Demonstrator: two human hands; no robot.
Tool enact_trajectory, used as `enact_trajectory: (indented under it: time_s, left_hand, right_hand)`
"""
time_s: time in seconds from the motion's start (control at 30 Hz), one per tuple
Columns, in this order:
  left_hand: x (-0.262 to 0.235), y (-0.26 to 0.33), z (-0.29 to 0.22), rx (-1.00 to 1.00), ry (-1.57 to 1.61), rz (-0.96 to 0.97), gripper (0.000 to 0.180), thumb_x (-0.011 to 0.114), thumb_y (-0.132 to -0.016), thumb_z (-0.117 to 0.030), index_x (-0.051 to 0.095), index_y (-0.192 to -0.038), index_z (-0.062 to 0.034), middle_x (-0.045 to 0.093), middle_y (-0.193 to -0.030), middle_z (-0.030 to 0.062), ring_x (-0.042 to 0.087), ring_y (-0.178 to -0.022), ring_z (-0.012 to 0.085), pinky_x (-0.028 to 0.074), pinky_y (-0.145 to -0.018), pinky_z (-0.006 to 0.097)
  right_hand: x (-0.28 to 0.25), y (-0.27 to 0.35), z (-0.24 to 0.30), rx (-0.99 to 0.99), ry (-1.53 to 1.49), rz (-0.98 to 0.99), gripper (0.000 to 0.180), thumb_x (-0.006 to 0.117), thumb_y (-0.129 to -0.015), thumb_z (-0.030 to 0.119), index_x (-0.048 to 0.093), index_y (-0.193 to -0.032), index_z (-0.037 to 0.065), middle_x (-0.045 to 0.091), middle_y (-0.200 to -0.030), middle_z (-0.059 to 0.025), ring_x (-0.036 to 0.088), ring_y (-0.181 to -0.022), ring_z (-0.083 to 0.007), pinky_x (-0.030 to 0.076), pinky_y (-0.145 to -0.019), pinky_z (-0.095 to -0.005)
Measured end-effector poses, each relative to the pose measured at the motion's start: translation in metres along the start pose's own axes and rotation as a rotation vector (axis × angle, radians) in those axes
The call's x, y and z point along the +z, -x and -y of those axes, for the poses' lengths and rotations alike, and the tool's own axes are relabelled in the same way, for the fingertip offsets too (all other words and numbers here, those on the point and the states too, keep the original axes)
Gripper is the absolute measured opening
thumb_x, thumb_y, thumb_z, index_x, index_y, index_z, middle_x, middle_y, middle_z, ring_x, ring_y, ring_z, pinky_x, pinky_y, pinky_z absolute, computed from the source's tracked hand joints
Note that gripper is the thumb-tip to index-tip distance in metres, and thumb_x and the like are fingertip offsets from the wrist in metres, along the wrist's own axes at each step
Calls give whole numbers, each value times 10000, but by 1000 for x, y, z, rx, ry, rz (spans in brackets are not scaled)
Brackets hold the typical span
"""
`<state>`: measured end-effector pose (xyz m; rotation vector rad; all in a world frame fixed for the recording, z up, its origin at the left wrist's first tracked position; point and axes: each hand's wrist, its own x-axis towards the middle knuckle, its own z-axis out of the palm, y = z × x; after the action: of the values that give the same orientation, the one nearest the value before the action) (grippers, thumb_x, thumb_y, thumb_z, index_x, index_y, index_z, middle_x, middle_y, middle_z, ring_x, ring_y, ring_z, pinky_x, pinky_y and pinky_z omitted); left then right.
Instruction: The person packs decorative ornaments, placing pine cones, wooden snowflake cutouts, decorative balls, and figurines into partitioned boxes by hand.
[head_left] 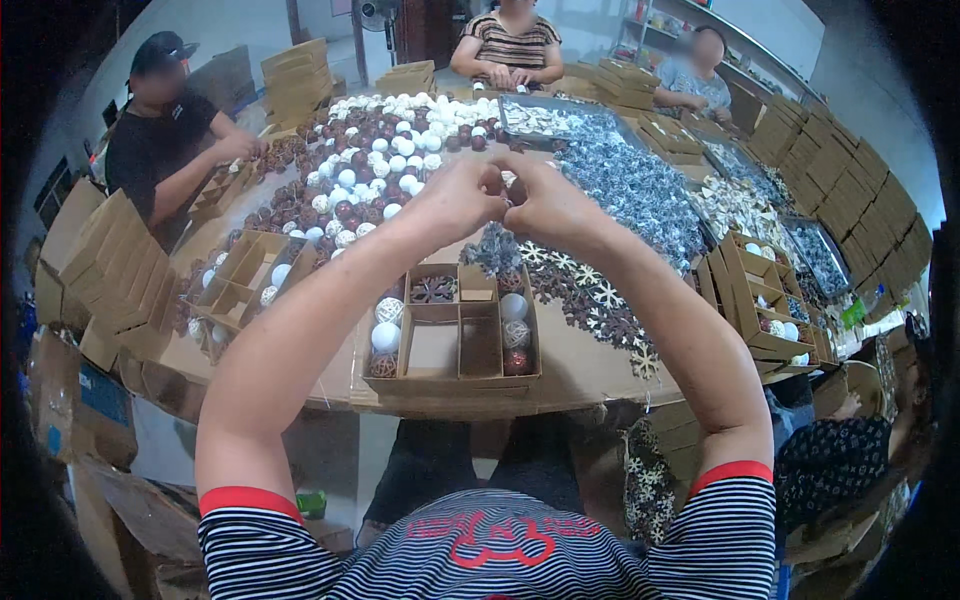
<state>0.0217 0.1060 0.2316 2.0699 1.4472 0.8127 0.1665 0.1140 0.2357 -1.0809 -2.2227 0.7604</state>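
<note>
Above the table, my left hand (468,200) and my right hand (548,203) meet, fingers curled in toward each other. A small dark thing shows between the fingertips; its kind is not clear. Just below the hands stands a divided cardboard box (452,384). White, woven and brown balls line its left and right sides. One back compartment holds a dark brown snowflake (433,290). A frosted grey-green sprig (492,250) sits at its back right corner. The middle compartments show bare cardboard.
Loose white and brown balls (385,165) spread across the table's far left. Frosted sprigs (620,190) and wooden snowflakes (600,295) lie to the right. Filled boxes (765,300) and stacked cardboard trays (115,260) flank the sides. Several people sit around the table.
</note>
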Motion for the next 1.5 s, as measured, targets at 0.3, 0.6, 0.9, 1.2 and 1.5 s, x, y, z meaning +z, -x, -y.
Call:
enact_trajectory:
  time_s: [0.3,0.6,0.9,1.2,1.5]
  left_hand:
    - [3,2,-2,23,-45,71,144,569,-758,-75,597,-853,30,542,-617,41,477,-546,91,401,-507,272]
    - [7,8,4,138,-213,-9,221,583,-720,-135,563,-825,58,587,-739,182,582,-707,278,438,-650,372]
    - [19,22,41,104,555,7,300,603,-732,-208,552,-957,-17,568,-852,67,521,-770,119,426,-654,269]
    - [44,32,30,79,779,86,425,648,-744,-220,511,-1084,-3,544,-997,69,509,-910,130,396,-813,265]
    - [39,36,43,1,860,247,205,618,-753,-147,599,-936,-56,586,-895,9,534,-842,77,419,-789,226]
  right_hand:
    - [7,-5,-18,145,-91,-91,112,552,-693,28,537,-789,-27,558,-623,-109,551,-505,-167,428,-436,-312]
    - [-3,3,-18,98,133,3,180,563,-671,109,605,-796,-15,596,-673,-175,594,-627,-242,463,-614,-348]
    - [-14,-7,7,-50,304,57,186,592,-656,132,626,-748,-26,595,-692,-217,603,-664,-307,458,-623,-370]
    - [-15,-4,25,-106,264,103,219,615,-672,151,573,-730,-56,544,-623,-91,479,-590,-127,402,-560,-299]
    - [-6,8,10,263,-668,146,87,609,-752,51,529,-743,19,589,-718,-85,464,-464,-65,329,-381,-174]
